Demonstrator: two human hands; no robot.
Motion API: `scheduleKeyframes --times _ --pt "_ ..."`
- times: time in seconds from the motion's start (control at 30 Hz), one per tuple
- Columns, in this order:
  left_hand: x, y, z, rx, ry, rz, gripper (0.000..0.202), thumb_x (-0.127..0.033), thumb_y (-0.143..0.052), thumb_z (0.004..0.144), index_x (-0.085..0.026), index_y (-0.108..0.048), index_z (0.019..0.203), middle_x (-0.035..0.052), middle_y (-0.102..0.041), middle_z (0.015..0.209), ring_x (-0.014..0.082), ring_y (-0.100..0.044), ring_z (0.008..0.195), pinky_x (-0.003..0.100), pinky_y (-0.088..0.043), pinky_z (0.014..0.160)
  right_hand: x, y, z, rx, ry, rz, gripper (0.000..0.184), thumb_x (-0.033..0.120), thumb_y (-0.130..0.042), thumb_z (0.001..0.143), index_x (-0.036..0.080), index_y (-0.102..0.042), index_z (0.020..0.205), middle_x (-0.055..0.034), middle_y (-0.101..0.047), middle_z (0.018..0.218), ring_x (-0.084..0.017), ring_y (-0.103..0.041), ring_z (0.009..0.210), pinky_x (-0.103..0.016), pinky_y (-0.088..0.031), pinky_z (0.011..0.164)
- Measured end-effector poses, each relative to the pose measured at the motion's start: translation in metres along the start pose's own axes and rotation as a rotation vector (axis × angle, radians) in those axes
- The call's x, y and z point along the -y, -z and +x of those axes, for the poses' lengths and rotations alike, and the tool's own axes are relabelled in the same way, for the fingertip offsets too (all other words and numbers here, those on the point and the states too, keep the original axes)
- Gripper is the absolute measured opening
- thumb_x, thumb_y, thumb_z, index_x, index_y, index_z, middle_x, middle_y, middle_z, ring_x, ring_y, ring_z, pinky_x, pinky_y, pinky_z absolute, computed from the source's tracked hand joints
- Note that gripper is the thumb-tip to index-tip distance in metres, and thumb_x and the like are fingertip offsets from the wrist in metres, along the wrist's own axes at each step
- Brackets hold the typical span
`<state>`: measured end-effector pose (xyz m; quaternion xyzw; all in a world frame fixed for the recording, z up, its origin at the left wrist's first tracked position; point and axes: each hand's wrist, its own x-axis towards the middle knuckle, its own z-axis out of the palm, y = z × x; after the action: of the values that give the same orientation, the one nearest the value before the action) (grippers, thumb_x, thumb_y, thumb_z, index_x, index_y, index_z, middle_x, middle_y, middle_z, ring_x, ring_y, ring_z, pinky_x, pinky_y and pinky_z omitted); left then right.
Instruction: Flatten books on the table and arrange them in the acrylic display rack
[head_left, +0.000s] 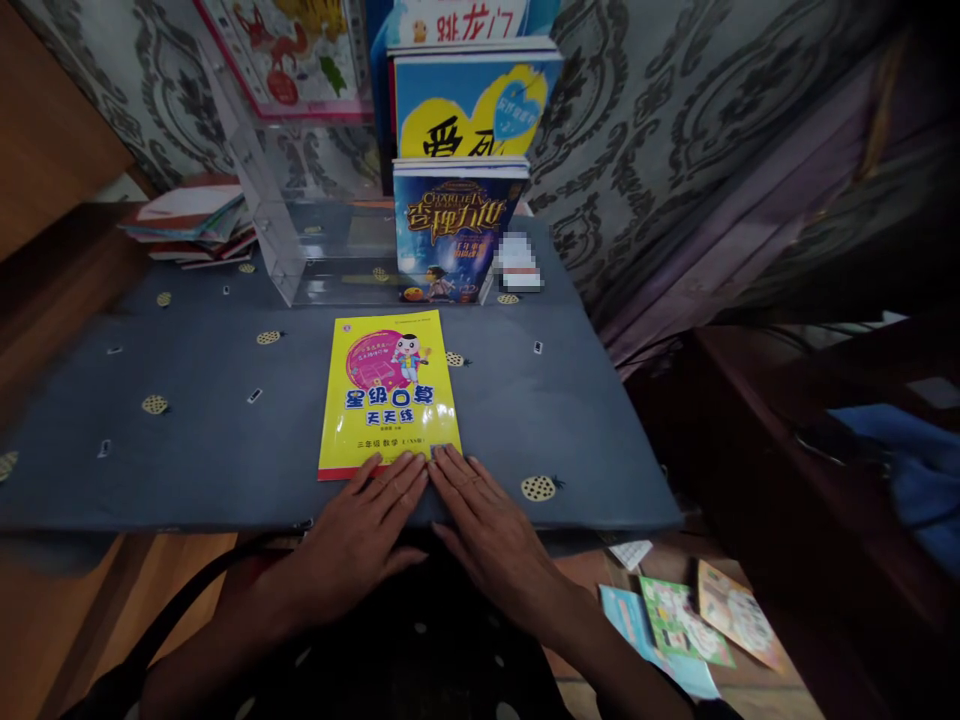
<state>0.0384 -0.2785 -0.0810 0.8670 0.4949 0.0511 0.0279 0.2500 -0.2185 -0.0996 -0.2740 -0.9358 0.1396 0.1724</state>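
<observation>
A yellow workbook [388, 385] with a pink circle, a cartoon child and blue Chinese lettering lies flat near the front of the table. On its lower edge rest the fingertips of my left hand [367, 525], which is stretched out flat with nothing in it. My right hand [487, 520] lies flat beside it, its fingertips at the book's lower right corner. The two hands nearly meet at the fingertips. Behind the workbook, a clear acrylic rack [277, 245] holds upright books, with a dark blue book [454, 240] in its lowest row.
The table has a grey-blue cloth [217, 440] with pineapple prints. A stack of books and papers [191, 220] sits at the back left. Several booklets [682, 620] lie on the floor at the right. Dark furniture [765, 440] stands right of the table.
</observation>
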Motion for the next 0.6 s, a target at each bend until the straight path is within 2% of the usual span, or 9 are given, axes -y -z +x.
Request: scheduleKeyframes --times 0.1,0.17,0.33,0.43,0.5,0.6 --pt "0.015 0.002 0.0 0.017 0.013 -0.01 0.07 -0.058 -0.023 0.102 -0.015 -0.013 0.157 0.0101 -0.038 0.157 0.0207 -0.029 0.148 0.041 -0.021 0.121 0.001 0.002 0.001 0.004 0.001 -0.002 0.075 0.016 -0.046 0.097 0.014 -0.003 0.158 -0.016 -0.031 0.159 -0.027 -0.028 0.148 -0.049 -0.038 0.117" --pt "0.033 0.004 0.002 0.02 0.052 -0.006 0.069 -0.058 -0.022 0.102 -0.015 -0.018 0.156 0.0115 -0.037 0.158 0.0222 -0.029 0.148 0.042 -0.022 0.121 0.001 0.003 0.001 0.006 -0.004 0.004 0.074 0.016 -0.046 0.097 0.015 -0.004 0.158 -0.0155 -0.031 0.159 -0.026 -0.029 0.147 -0.049 -0.037 0.117" --pt "0.099 0.015 0.018 0.051 0.218 0.011 0.07 -0.057 -0.018 0.103 -0.009 -0.029 0.152 0.0155 -0.032 0.159 0.0233 -0.028 0.148 0.041 -0.025 0.12 0.002 0.008 0.002 0.032 -0.011 0.028 0.075 0.018 -0.046 0.098 0.017 -0.001 0.158 -0.0141 -0.03 0.16 -0.026 -0.028 0.148 -0.049 -0.036 0.118" --pt "0.132 0.017 0.034 0.052 0.34 0.046 0.068 -0.054 -0.019 0.103 -0.009 -0.03 0.152 0.0164 -0.033 0.159 0.0265 -0.028 0.148 0.046 -0.024 0.12 0.002 0.009 0.003 0.037 -0.01 0.028 0.078 0.018 -0.048 0.098 0.016 0.001 0.158 -0.0146 -0.03 0.159 -0.026 -0.028 0.148 -0.051 -0.038 0.117" --pt "0.145 0.016 0.047 0.046 0.375 0.067 0.069 -0.055 -0.021 0.102 -0.008 -0.031 0.152 0.0177 -0.033 0.158 0.0285 -0.027 0.148 0.049 -0.023 0.12 0.002 0.01 0.003 0.038 -0.01 0.036 0.079 0.017 -0.049 0.097 0.017 0.002 0.158 -0.0141 -0.03 0.159 -0.026 -0.028 0.148 -0.051 -0.038 0.117" --pt "0.149 0.013 0.071 0.05 0.358 0.054 0.072 -0.057 -0.023 0.101 -0.006 -0.031 0.151 0.0191 -0.032 0.159 0.0296 -0.026 0.149 0.047 -0.023 0.119 0.001 0.009 0.003 0.041 -0.014 0.047 0.078 0.016 -0.048 0.097 0.019 0.001 0.158 -0.013 -0.029 0.16 -0.025 -0.027 0.148 -0.05 -0.036 0.118"
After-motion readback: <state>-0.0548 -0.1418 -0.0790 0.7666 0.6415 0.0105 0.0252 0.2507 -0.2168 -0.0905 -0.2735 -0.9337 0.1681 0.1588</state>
